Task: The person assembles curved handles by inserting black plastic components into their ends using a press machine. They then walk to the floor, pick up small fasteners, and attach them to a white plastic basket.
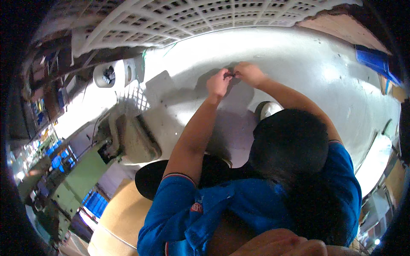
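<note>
both hands' fingers (240,70) pinch a dark piece (231,74); red shirt emblem (196,207) unreadable.

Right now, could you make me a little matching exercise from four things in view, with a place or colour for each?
1. Small dark thing
2. Lattice crate
3. Shirt
4. Shoe

A. Blue
B. At the picture's top edge
C. White, near the picture's middle
D. Between left hand and right hand

Pairs: 1-D, 2-B, 3-A, 4-C
</note>
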Tool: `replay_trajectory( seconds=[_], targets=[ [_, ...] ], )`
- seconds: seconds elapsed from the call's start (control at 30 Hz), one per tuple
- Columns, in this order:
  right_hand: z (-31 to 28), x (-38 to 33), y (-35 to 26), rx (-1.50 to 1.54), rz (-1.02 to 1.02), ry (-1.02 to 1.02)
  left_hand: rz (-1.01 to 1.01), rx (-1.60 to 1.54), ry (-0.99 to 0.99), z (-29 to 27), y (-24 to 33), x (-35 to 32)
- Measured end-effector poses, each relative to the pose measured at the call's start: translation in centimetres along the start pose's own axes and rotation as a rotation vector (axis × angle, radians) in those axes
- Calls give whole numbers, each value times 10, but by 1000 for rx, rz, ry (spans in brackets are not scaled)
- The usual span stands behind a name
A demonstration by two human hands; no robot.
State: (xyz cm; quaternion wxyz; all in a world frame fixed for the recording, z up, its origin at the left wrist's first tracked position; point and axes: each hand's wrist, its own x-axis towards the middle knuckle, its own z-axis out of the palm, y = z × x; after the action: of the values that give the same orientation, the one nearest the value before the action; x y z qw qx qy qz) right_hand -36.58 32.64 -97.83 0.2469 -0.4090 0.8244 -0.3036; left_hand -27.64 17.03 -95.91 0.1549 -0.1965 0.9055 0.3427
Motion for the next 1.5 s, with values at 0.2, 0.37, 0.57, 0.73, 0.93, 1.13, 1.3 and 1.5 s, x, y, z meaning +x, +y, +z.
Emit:
replay_trajectory(
  seconds=[0.2,0.37,0.57,0.73,0.93,1.13,1.3,1.5],
  targets=[
    [-3,2,-27,-97,56,14,129,214,-91,-14,17,8],
    [1,0,-21,-198,26,29,199,412,-193,-20,24,20],
    [-11,-6,-19,267,243,71,-72,-726,-305,6,-3,15],
    [-50,-17,-44,616,175,286,-540,-1742,-523,8,31,2],
    [-88,-26,-53,70,-289,291,-683,-1728,-354,-8,94,11],
    [-125,-66,77,308,318,878,-512,-1588,-356,10,77,33],
    [-192,-197,278,32,899,1292,-743,-1518,-277,19,79,16],
    [-212,-214,321,-269,1117,959,-795,-1449,-399,31,66,-1]
  ],
)
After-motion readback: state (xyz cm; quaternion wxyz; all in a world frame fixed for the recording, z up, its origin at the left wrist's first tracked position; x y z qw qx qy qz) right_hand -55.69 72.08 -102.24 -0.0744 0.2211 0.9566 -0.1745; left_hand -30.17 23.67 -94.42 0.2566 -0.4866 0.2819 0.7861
